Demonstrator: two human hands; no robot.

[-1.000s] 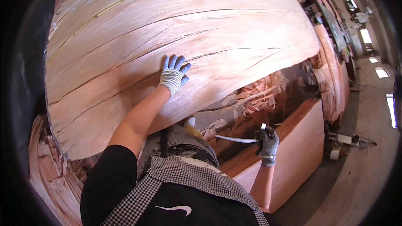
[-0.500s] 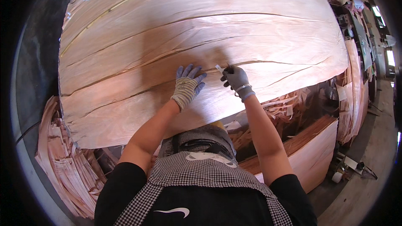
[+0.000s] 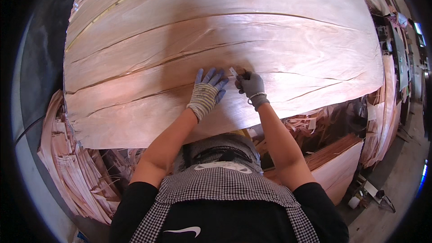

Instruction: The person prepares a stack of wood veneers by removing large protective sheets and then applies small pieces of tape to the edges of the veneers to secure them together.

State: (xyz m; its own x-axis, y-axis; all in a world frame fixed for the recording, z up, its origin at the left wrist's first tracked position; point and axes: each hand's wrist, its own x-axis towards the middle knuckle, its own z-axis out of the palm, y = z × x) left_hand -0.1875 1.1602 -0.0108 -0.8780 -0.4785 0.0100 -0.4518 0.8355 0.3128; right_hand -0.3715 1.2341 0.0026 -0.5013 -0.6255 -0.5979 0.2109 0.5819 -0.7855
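A large pinkish wood veneer sheet (image 3: 288, 31) with long dark splits lies in front of me. My left hand (image 3: 207, 92), in a striped glove with bluish fingers, rests flat on it with the fingers spread, close to one of the splits. Just to its right, my right hand (image 3: 251, 86) wears a dark grey glove and is closed around a small, flat, whitish blade-like tool (image 3: 233, 72). The tool's pale end sticks out toward the upper left, low over the veneer. Whether its tip touches the sheet I cannot tell.
Torn veneer strips (image 3: 81, 175) are heaped at lower left. More scraps (image 3: 301, 123) lie beyond the sheet's near edge, beside a stack of sheets (image 3: 337, 162) at lower right. A yellowish strip (image 3: 118, 3) crosses the veneer's far part. Small equipment (image 3: 371, 193) sits on the floor.
My view has shifted slightly. The left hand's fingers are a little more spread, and the right hand and its tool have come slightly closer to the left fingertips.
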